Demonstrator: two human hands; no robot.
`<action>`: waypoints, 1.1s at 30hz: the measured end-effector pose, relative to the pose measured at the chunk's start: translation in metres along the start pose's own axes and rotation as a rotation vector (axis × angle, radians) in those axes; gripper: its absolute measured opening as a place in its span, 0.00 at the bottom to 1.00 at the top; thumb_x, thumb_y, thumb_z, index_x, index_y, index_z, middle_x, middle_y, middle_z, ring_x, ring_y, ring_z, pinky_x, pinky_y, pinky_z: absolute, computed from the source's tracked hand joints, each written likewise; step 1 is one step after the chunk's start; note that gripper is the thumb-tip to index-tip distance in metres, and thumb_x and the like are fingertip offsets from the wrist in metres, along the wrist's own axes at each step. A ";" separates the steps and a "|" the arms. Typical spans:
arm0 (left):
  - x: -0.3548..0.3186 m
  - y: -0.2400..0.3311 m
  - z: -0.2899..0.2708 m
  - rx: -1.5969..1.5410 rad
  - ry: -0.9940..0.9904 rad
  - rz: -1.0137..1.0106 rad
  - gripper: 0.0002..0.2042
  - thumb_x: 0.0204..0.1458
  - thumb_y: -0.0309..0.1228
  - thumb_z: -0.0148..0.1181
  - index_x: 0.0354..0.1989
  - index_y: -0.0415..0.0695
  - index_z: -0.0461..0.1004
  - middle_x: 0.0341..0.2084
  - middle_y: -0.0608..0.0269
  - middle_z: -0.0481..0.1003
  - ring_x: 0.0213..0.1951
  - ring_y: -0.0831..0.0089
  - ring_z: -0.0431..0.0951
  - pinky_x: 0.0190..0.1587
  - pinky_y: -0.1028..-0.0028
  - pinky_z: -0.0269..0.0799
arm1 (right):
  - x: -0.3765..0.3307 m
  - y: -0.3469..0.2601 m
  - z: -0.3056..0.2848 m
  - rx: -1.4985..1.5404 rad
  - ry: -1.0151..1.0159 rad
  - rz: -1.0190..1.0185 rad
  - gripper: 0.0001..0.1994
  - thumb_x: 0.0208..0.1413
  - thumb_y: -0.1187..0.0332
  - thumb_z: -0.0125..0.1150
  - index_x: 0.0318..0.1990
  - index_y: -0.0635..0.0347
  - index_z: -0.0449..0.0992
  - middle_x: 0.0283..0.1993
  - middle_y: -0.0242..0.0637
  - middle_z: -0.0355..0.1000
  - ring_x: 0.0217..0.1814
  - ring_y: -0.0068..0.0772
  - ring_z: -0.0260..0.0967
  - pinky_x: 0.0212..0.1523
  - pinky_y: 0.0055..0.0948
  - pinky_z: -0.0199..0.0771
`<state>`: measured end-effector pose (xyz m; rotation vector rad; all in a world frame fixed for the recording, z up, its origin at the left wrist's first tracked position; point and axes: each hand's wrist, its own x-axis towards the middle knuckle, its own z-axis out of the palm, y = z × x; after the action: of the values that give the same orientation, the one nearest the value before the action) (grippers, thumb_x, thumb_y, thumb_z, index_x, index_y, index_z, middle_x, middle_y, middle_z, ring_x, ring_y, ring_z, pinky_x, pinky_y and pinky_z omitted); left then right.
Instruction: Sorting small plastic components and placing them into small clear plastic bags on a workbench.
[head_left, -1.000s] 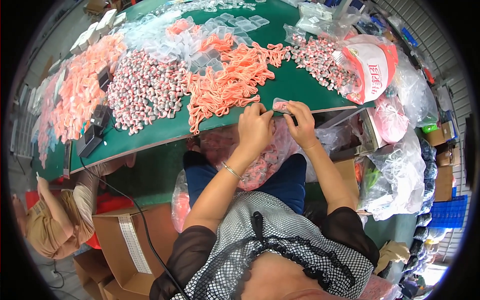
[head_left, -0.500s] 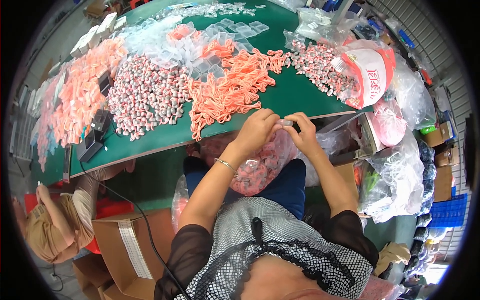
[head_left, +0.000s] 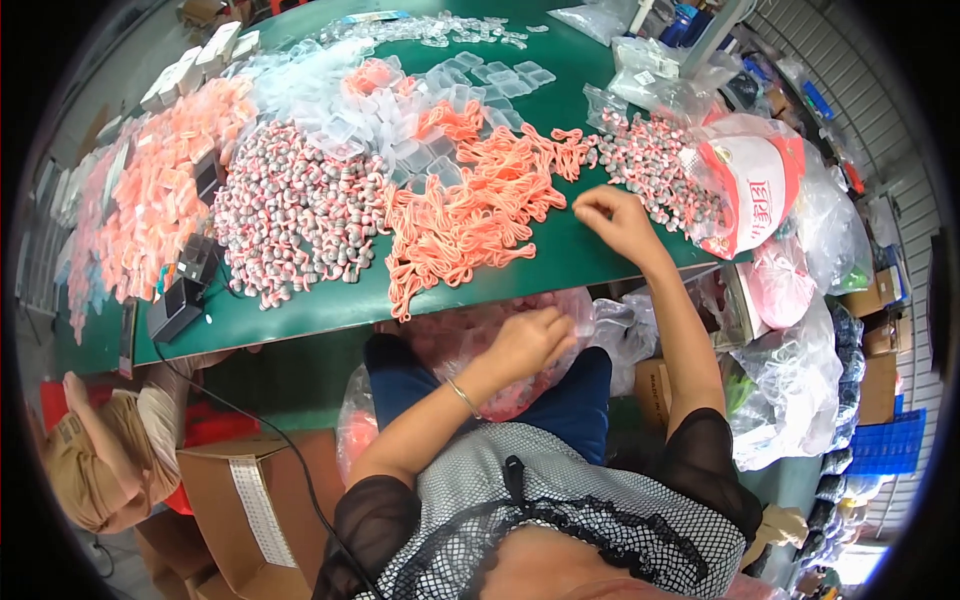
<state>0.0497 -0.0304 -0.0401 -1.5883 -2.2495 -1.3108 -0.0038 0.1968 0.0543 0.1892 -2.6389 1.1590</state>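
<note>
Green table (head_left: 560,262) spreads before us, heaped with orange cords (head_left: 470,205). In our lap sits the clear bag (head_left: 490,335) of pink pieces, our left hand (head_left: 528,340) curled into it; our right hand (head_left: 612,218) pinches fingertips together on the table beside the cords.

Green bench (head_left: 600,262) fills the view, loaded edge to edge. A tangle of orange cords (head_left: 470,205) sprawls mid-bench, a heap of grey-and-pink pieces (head_left: 295,215) just left of it. Clear plastic trays (head_left: 395,100) spread behind. Pink packets (head_left: 140,215) pile far left, beside a black device (head_left: 178,310). A second grey-and-pink heap (head_left: 650,170) spills from an open bag (head_left: 750,180) at right.
</note>
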 end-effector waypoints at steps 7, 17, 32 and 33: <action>-0.089 -0.085 0.112 0.166 -0.506 -0.440 0.07 0.55 0.29 0.51 0.39 0.41 0.73 0.32 0.46 0.78 0.35 0.51 0.81 0.37 0.57 0.78 | 0.127 0.029 0.047 -0.327 0.277 -0.174 0.08 0.52 0.68 0.62 0.39 0.56 0.80 0.37 0.38 0.78 0.43 0.39 0.74 0.42 0.36 0.73; -0.103 -0.086 0.114 0.129 -0.576 -0.531 0.11 0.53 0.26 0.50 0.44 0.42 0.71 0.37 0.46 0.79 0.39 0.50 0.81 0.40 0.56 0.77 | 0.182 0.037 0.069 -0.652 -0.120 0.146 0.08 0.47 0.65 0.63 0.37 0.46 0.80 0.40 0.29 0.78 0.48 0.40 0.72 0.50 0.55 0.59; -0.011 0.000 -0.118 0.159 0.416 -0.120 0.07 0.49 0.25 0.63 0.36 0.42 0.77 0.31 0.55 0.77 0.35 0.56 0.78 0.38 0.63 0.74 | 0.136 0.031 0.034 -0.435 0.288 -0.448 0.05 0.49 0.67 0.63 0.34 0.51 0.77 0.34 0.29 0.76 0.43 0.37 0.72 0.51 0.42 0.61; -0.010 -0.013 -0.135 0.313 0.467 -0.241 0.06 0.49 0.25 0.62 0.36 0.41 0.77 0.30 0.54 0.77 0.33 0.56 0.78 0.38 0.62 0.73 | 0.124 0.024 0.029 -0.428 0.284 -0.446 0.05 0.49 0.67 0.63 0.34 0.51 0.77 0.34 0.29 0.76 0.43 0.37 0.72 0.51 0.42 0.61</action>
<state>-0.0075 -0.1306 0.0321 -0.8276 -2.2415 -1.1503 -0.1330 0.1896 0.0538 0.4615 -2.3518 0.4325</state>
